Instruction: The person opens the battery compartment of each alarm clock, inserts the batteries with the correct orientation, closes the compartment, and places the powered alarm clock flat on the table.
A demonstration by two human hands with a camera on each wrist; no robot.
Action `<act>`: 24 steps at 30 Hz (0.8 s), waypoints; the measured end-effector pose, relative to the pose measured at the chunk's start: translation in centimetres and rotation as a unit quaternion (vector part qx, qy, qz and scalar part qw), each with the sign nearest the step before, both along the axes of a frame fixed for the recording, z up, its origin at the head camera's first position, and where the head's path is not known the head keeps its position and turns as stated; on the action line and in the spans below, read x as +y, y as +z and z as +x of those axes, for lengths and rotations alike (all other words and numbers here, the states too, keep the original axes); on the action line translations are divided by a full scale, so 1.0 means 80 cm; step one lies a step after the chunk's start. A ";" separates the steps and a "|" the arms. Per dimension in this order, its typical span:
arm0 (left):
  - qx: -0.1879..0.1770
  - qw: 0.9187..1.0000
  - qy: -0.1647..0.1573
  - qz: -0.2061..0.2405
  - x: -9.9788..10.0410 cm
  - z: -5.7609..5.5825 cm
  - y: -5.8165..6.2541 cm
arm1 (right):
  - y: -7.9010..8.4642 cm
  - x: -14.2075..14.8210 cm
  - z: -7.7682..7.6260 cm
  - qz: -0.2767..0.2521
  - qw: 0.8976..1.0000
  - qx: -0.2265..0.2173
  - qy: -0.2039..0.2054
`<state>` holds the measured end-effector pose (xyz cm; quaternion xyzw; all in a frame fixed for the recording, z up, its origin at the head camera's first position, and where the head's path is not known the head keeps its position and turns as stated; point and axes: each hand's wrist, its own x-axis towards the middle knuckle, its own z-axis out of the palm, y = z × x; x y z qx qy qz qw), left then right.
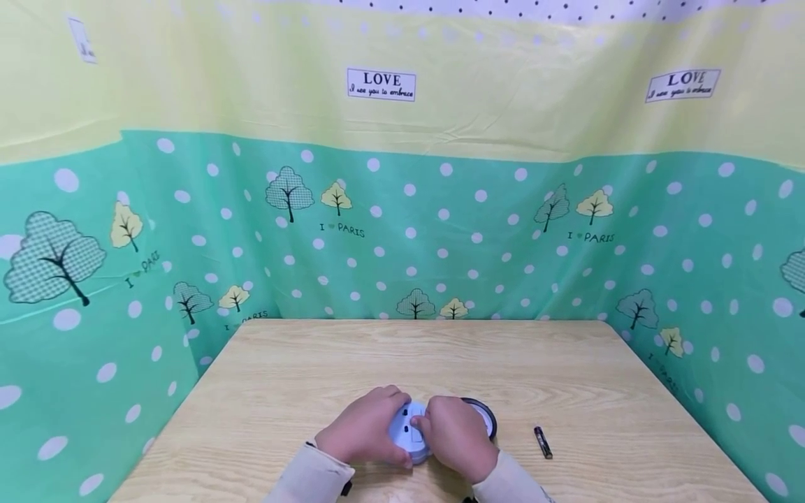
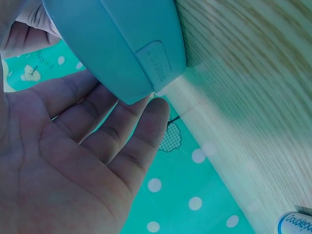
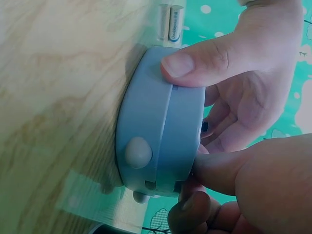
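Observation:
A round light-blue alarm clock [image 1: 400, 447] lies with its back up on the table, two small black knobs and a rectangular battery cover [image 1: 417, 436] showing. My left hand [image 1: 367, 426] holds it by the rim, thumb at the near side and fingers at the far side. On the clock's right, my right hand [image 1: 459, 434] has its fingers curled against the edge and its thumb on the back by the cover. The right wrist view shows a pale rounded foot [image 3: 138, 152] on the clock's side. Raised lettering marks a button [image 2: 155, 63] in the left wrist view.
A dark battery [image 1: 543, 443] lies on the wooden table [image 1: 402, 349] to the right. Beyond my right hand is a round black-rimmed thing [image 1: 492, 419], partly hidden. The right wrist view has a white battery [image 3: 176, 24] near the table edge. A patterned curtain [image 1: 440, 209] surrounds the table.

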<state>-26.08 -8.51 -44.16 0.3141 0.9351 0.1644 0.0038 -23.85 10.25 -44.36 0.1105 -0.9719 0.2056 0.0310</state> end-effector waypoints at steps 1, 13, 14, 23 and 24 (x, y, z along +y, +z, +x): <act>-0.001 1.000 0.000 0.001 0.000 0.000 0.000 | 0.001 0.000 0.000 -0.001 1.000 -0.003 0.000; -0.007 1.000 0.002 -0.001 -0.001 -0.001 0.001 | 0.006 -0.001 0.000 -0.017 0.999 -0.027 -0.004; -0.008 1.000 0.002 -0.001 -0.001 0.000 0.001 | 0.006 -0.001 0.000 -0.018 0.999 -0.027 -0.003; -0.011 1.000 0.003 -0.004 0.000 0.002 0.005 | 0.007 0.000 0.001 -0.020 1.000 -0.020 0.002; -0.011 1.000 0.003 -0.003 -0.001 0.003 0.005 | 0.007 0.000 0.001 -0.020 1.000 -0.018 0.004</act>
